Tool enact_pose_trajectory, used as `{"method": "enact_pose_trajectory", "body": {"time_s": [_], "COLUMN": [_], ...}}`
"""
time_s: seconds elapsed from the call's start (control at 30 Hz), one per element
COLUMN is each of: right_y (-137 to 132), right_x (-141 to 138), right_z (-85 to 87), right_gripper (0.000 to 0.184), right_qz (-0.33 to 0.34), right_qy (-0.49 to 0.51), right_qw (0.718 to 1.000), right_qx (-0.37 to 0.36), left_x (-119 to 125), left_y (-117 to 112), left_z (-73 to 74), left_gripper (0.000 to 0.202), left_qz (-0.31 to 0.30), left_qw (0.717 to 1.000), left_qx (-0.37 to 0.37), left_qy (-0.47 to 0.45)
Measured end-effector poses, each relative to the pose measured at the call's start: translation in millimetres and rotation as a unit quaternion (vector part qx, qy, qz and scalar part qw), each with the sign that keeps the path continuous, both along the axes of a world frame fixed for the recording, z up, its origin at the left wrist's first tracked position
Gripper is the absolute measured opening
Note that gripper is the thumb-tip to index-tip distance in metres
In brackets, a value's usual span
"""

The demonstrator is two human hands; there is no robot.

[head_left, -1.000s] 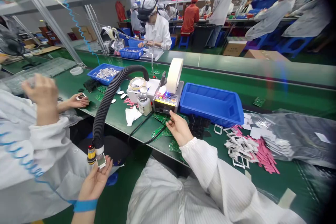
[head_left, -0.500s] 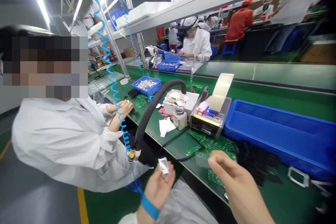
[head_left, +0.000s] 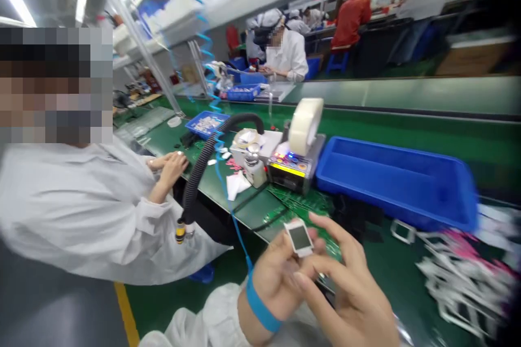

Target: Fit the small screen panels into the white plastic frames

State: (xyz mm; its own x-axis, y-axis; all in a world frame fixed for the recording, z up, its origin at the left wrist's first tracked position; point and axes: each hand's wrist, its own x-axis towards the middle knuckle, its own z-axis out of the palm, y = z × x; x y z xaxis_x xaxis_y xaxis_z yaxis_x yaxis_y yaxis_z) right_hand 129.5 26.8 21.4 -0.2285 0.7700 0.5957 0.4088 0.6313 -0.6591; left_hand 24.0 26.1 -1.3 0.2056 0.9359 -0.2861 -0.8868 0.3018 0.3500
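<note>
Small white rectangular frame [head_left: 299,237], rounded at the corners, around a dark glossy window; tilted, held up in the air, lower edge resting against the left grip [head_left: 277,282], outline slightly blurred.

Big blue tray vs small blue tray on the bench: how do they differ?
The large blue tray looks far bigger than the small blue tray, though it sits nearer the camera. The small tray holds silvery parts; the large tray shows none. The large tray adjoins the tape dispenser; the small tray sits farther along the bench. Both are open, blue and rectangular.
</note>
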Motion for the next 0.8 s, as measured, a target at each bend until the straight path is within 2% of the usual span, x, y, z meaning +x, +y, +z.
{"method": "enact_pose_trajectory", "body": {"time_s": [0.13, 0.37, 0.5, 0.8], "right_y": [-0.1, 6.3, 7.9, 10.0], "right_x": [3.8, 10.8, 11.6, 9.1], "right_z": [10.2, 9.4, 11.5, 8.7], "right_gripper": [0.017, 0.014, 0.016, 0.013], "right_qz": [-0.038, -0.073, -0.090, -0.115], "right_qy": [0.041, 0.081, 0.081, 0.067], "right_qw": [0.997, 0.987, 0.986, 0.986], "right_qx": [-0.049, -0.114, -0.114, -0.103], "left_x": [1.5, 6.9, 6.8, 6.5], "left_y": [-5.7, -8.1, -8.7, -9.0], "left_z": [5.2, 5.5, 5.1, 5.8], "left_gripper": [0.029, 0.032, 0.024, 0.025], "left_qz": [-0.006, -0.008, -0.008, -0.003], "left_qw": [1.000, 1.000, 1.000, 1.000], "left_qx": [-0.017, -0.016, 0.007, 0.011], "left_qy": [0.013, 0.012, 0.016, 0.005]}}
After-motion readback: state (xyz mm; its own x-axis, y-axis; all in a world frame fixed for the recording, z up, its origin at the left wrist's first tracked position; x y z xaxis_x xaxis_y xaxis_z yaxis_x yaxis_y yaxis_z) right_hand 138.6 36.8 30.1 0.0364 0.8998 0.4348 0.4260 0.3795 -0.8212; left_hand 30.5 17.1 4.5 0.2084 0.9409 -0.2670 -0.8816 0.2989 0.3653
